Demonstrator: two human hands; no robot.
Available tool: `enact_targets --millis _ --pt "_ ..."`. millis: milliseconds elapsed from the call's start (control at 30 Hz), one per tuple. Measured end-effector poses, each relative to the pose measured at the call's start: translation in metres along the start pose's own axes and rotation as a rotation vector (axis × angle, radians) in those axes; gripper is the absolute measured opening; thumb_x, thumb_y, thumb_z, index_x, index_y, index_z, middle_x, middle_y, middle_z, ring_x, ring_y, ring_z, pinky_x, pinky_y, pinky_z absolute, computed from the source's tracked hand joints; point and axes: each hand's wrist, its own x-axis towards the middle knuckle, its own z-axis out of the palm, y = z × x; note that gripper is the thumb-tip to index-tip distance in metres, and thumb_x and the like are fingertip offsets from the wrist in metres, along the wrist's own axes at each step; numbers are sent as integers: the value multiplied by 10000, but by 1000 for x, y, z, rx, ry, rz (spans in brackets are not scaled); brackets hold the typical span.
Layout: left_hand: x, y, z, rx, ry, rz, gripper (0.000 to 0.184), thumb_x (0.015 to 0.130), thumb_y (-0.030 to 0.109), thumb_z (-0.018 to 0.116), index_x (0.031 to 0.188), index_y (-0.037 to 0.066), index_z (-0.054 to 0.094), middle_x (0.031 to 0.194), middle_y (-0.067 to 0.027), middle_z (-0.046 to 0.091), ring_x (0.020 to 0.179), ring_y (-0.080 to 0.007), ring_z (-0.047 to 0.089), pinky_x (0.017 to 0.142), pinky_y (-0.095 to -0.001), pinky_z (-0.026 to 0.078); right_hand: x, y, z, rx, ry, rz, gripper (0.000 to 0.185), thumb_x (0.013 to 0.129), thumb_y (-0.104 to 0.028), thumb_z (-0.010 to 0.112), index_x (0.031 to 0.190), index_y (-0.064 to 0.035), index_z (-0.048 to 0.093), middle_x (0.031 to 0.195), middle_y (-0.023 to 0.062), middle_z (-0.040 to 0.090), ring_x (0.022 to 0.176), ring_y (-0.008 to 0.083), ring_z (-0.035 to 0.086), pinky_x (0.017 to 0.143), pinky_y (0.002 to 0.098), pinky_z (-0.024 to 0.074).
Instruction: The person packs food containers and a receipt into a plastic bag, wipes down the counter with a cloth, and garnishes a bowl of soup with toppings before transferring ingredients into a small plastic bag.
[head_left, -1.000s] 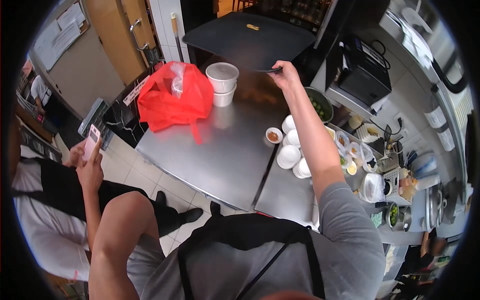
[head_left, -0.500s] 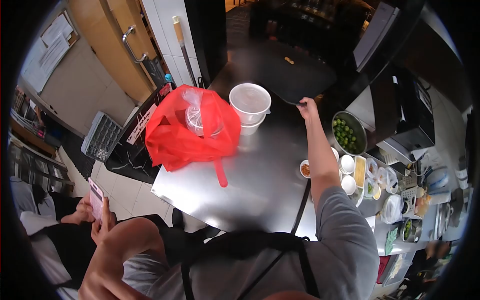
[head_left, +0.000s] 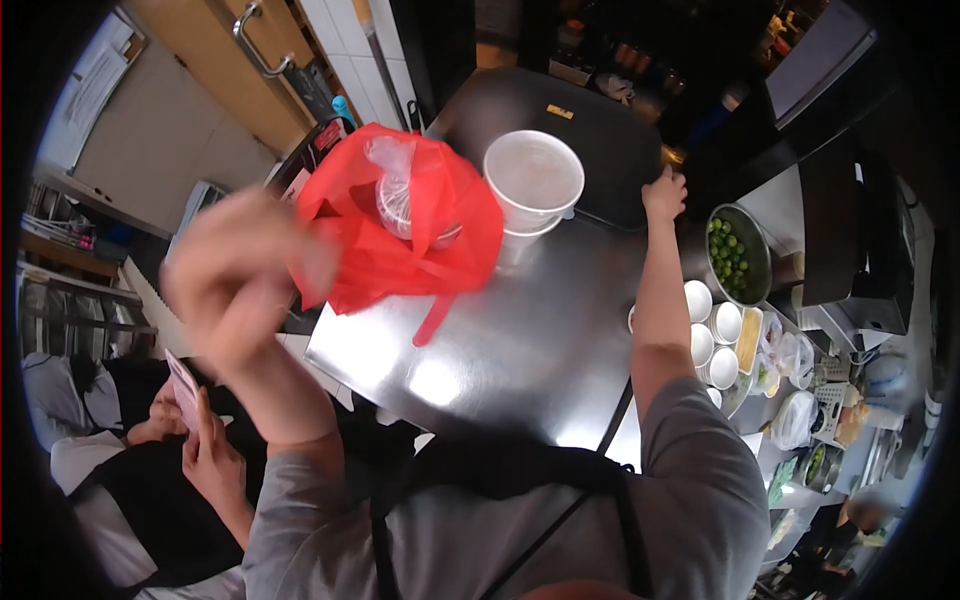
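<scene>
My left hand (head_left: 250, 270) is raised at the left, smeared by motion, so its fingers cannot be read. It is nearest to a red bag (head_left: 345, 225) that stands open on the steel table (head_left: 520, 340), with a knotted clear plastic bag (head_left: 395, 205) round a container inside. My right hand (head_left: 664, 195) reaches far forward at the right edge of a flat black tray (head_left: 600, 140), fingers apart; whether they touch its rim is unclear. Between bag and tray sits a white lidded tub (head_left: 533, 175), stacked on another.
At the right stand a metal bowl of green limes (head_left: 728, 255), stacked white cups (head_left: 725, 320) and several bagged items (head_left: 795, 350). A person at the lower left holds a pink phone (head_left: 183, 390). A handled stick (head_left: 380, 70) leans against the wall behind.
My left hand has come up from the lower left to beside the red bag. The black tray now lies flatter, and my right hand has loosened from its near corner. My view has shifted.
</scene>
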Motion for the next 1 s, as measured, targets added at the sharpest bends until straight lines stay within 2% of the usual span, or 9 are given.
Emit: enact_targets --millis 67,167,267,400,533,600,733,900,1000 --pt "10 -27 26 15 86 -513 203 766 129 550 839 -47 620 691 -79 577 637 -142 544 591 -261 433 -12 -16 0 157 -46 -190 437 706 -229 641 1117 -124 540 1176 130 445 1080 334 460 870 421 418" --pt "-23 -132 46 277 33 -781 214 749 111 533 880 -30 626 804 -161 619 692 -235 597 645 -298 455 -38 -29 22 644 -477 -288 365 736 -193 614 1073 -55 586 923 139 635 810 281 620 735 341 483" --pt "-71 -211 62 692 -16 -965 237 728 104 510 903 1 632 920 -234 595 827 -325 593 757 -342 471 -102 -50 -16 902 -894 -91 315 840 -178 493 1111 -23 537 943 85 608 722 156 615 596 261 513" --pt "-110 -253 91 519 -25 -1002 287 738 116 502 992 26 602 884 -199 620 853 -290 602 757 -356 490 -139 -54 -9 1101 -910 63 425 802 -117 484 1208 2 434 988 128 572 671 191 631 533 258 524" --pt "-118 -270 122 -107 216 -1170 387 766 143 516 1149 89 495 830 -66 624 789 -223 606 585 -328 519 -147 -62 -6 1182 -837 65 469 753 -58 492 1208 28 416 1046 171 536 715 221 631 556 299 547" --pt "-111 -269 129 -167 229 -1292 357 757 137 537 1112 100 513 798 -54 620 664 -187 600 512 -292 493 -143 -62 4 1116 -765 -48 425 757 -15 485 1169 52 402 915 174 582 652 225 641 543 261 553" --pt "-111 -288 132 -395 290 -1174 275 749 146 564 1017 84 548 751 -46 603 577 -141 565 456 -267 452 -135 -53 2 1021 -735 18 427 668 -54 557 1080 52 520 987 178 580 797 254 622 591 323 564" --pt "-113 -296 140 -170 165 -1230 35 586 59 549 617 42 546 519 -35 513 396 -121 451 374 -258 312 -143 -15 -14 979 -689 5 368 653 -69 581 983 92 553 863 196 618 742 228 642 605 321 534" --pt "-115 -239 148 -174 176 -1228 158 607 41 537 760 12 564 618 -48 554 472 -119 499 417 -241 369 -160 9 -39 1051 -684 -26 354 678 -56 555 998 96 544 848 196 625 576 208 641 552 287 541"
